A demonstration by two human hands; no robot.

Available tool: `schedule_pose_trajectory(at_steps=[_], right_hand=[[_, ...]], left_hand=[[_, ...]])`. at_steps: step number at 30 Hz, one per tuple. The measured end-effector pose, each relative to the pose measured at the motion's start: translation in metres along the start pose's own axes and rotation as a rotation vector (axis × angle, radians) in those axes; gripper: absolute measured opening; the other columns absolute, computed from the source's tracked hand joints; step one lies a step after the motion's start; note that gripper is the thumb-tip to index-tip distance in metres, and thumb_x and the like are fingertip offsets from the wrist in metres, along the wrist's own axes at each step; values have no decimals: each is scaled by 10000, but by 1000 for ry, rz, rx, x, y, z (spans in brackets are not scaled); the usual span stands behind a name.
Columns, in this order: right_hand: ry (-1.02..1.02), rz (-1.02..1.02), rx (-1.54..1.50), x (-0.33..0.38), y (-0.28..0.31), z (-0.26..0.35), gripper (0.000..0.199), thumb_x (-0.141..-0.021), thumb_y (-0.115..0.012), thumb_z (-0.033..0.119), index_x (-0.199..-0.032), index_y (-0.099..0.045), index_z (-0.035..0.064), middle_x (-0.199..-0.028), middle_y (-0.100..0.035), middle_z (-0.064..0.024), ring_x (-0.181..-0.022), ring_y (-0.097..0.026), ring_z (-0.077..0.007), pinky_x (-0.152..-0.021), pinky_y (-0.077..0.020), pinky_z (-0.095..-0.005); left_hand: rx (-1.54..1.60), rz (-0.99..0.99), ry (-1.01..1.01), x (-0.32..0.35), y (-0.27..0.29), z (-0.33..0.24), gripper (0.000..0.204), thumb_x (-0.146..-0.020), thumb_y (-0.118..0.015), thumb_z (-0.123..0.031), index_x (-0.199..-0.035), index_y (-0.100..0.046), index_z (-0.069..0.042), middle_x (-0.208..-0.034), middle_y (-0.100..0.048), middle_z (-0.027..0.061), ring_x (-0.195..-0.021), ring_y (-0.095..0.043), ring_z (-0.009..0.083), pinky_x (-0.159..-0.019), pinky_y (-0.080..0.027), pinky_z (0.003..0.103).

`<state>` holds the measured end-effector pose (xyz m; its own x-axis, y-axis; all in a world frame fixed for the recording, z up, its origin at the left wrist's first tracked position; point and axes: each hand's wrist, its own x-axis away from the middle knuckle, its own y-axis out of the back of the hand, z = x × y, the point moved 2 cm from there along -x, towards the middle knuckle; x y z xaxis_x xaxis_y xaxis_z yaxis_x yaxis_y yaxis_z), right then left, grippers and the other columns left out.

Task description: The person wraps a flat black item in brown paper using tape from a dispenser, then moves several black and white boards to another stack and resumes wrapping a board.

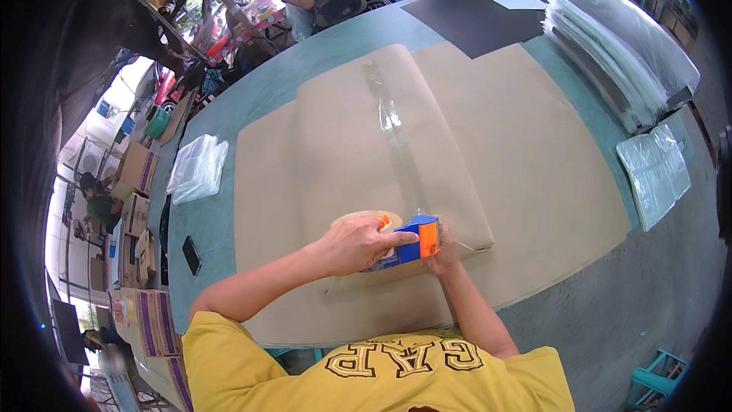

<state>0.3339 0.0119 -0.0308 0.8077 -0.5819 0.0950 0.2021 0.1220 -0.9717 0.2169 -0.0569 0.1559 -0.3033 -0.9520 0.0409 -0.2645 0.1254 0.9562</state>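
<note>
Tape dispenser [412, 243], blue and orange, with a tan roll: under the left hand [358, 244], which is closed over its top. Rigid and light by the look; best gripped at the handle. Right hand [444, 258]: just beside its orange end, fingers pressed flat on the brown paper wrap [335, 145], not gripping. Clear tape strip [396, 137]: runs away from both hands. Phone [191, 255]: well left of the left hand.

Brown-paper-wrapped flat package [427, 183], table centre
</note>
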Motion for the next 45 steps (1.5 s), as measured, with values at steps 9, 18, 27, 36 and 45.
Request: schedule_pose_trajectory(at_steps=[9, 18, 27, 36, 45], right_hand=[[190, -145, 330, -3, -11, 11, 240, -889, -502, 211, -877, -589, -13, -625, -556, -32, -489, -497, -74, -426, -403, -206], [256, -123, 169, -6, -24, 11, 211, -874, -533, 165, -870, -610, -30, -537, -501, -8, -418, -383, -49, -368, -282, -181], [398, -289, 1678, -4, -42, 47, 369, -729, -694, 258, -942, -598, -27, -620, -569, -62, -532, -476, -118, -497, -418, -266], [785, -651, 2484, 0, -34, 63, 768, -707, -648, 404, -1292, -309, 39, -1262, -378, -154, -1149, -334, -317, -949, -250, -477], [171, 283, 2593, 12, -42, -40, 704, -862, -231, 567, -1386, -154, 104, -1449, -126, -63, -1344, -54, -228, -1064, 32, -468]], left_hand=[[288, 256, 312, 26, 23, 23, 409, -785, -603, -309, -1165, -535, -172, -806, -622, 114, -681, -605, 262, -639, -488, 345], [196, 482, 560, 44, 18, 51, 415, -762, -579, -376, -1116, -582, -159, -931, -630, 130, -757, -616, 269, -735, -489, 340], [224, 480, 605, 45, -5, 71, 427, -741, -555, -374, -1131, -574, -202, -963, -630, 87, -780, -607, 252, -754, -483, 337], [208, 458, 565, 49, -5, 72, 424, -731, -573, -388, -1105, -593, -189, -925, -636, 104, -767, -607, 262, -754, -482, 336], [223, 515, 406, 65, -3, 89, 454, -716, -613, -400, -1109, -589, -172, -950, -628, 126, -833, -604, 270, -771, -474, 360]])
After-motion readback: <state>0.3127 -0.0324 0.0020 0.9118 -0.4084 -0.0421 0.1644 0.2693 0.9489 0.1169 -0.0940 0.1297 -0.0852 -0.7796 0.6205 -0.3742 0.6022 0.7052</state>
